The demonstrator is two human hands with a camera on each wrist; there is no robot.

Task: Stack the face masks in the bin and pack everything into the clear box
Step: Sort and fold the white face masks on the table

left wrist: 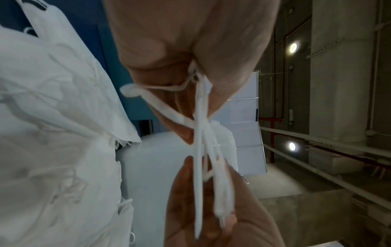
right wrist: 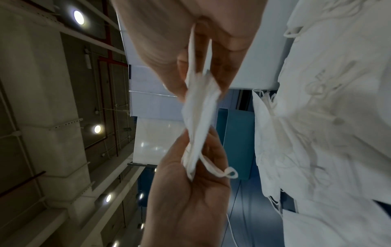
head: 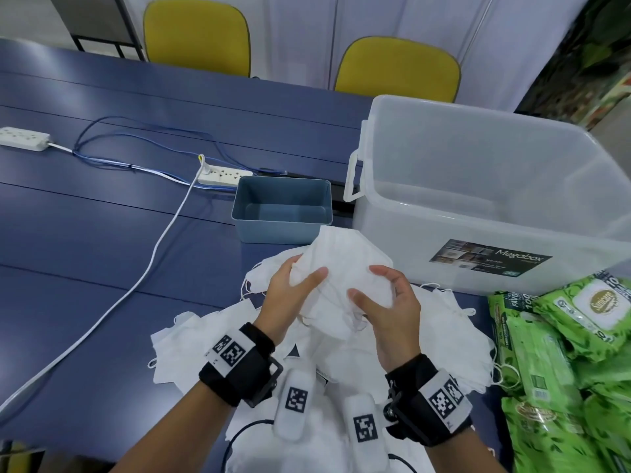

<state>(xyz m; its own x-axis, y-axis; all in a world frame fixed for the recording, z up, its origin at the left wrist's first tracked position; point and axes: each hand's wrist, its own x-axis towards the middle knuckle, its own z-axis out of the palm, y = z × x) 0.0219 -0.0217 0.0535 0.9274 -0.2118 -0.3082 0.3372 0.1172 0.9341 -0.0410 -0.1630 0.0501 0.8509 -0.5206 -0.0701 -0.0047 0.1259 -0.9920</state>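
Observation:
Both hands hold a small stack of white face masks above the table, just in front of the blue bin, which is empty. My left hand grips the stack's left side and my right hand grips its right side, thumbs on top. In the left wrist view the masks show edge-on between the fingers, as do the masks in the right wrist view. More loose masks lie spread under my wrists. The clear box stands open and empty at the right.
Green wet-wipe packs are heaped at the right front, below the clear box. Two power strips with white and blue cables lie on the blue table. Two yellow chairs stand behind it.

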